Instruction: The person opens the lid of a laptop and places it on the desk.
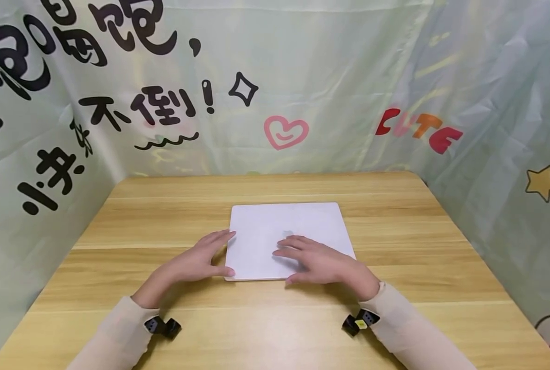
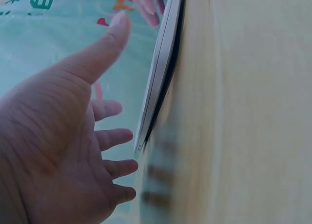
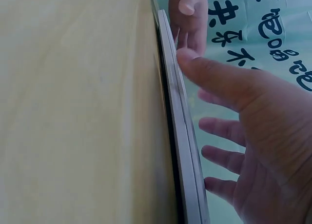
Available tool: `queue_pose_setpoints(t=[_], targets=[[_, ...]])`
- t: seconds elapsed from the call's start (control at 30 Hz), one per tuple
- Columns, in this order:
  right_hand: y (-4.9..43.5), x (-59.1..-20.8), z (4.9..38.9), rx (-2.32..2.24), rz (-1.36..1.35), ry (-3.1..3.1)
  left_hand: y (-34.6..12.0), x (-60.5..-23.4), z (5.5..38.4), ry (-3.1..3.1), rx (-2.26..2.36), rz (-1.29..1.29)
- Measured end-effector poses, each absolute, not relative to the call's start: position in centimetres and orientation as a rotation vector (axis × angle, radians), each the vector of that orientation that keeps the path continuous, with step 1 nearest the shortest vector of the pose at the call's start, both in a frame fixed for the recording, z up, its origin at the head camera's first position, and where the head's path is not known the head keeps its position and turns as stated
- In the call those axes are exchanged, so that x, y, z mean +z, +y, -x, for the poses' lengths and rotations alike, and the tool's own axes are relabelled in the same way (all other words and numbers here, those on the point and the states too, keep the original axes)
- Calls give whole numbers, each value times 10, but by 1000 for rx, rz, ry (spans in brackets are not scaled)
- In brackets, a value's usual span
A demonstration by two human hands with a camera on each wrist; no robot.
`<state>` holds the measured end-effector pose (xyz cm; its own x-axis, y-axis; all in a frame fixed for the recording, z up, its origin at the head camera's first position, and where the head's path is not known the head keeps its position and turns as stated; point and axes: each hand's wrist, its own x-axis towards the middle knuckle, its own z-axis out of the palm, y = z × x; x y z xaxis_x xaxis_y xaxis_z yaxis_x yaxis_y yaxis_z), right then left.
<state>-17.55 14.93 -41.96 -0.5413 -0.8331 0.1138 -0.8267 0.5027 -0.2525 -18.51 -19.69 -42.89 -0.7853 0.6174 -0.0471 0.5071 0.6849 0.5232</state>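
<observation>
Because closed laptop [image 1: 279, 221] lies flat on wooden table [image 1: 275, 329], weight likely well supported, needing no steadying grip. Left hand [image 1: 201, 261] at left edge, right hand [image 1: 321, 262] over its near right part; fingers spread apart, clamped on nothing; whether either touches, cannot tell.

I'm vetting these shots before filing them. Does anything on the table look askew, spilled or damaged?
Nothing stands out. The closed laptop lies on the wooden table, roughly square to the table's far edge, with no spill or damage visible.
</observation>
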Motion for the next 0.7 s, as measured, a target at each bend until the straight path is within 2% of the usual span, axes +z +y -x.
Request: queue_pose_setpoints(t=[0.7], targets=[[147,-422,171,-216,1588,2781,-201,-448,176,2715,742,-825]])
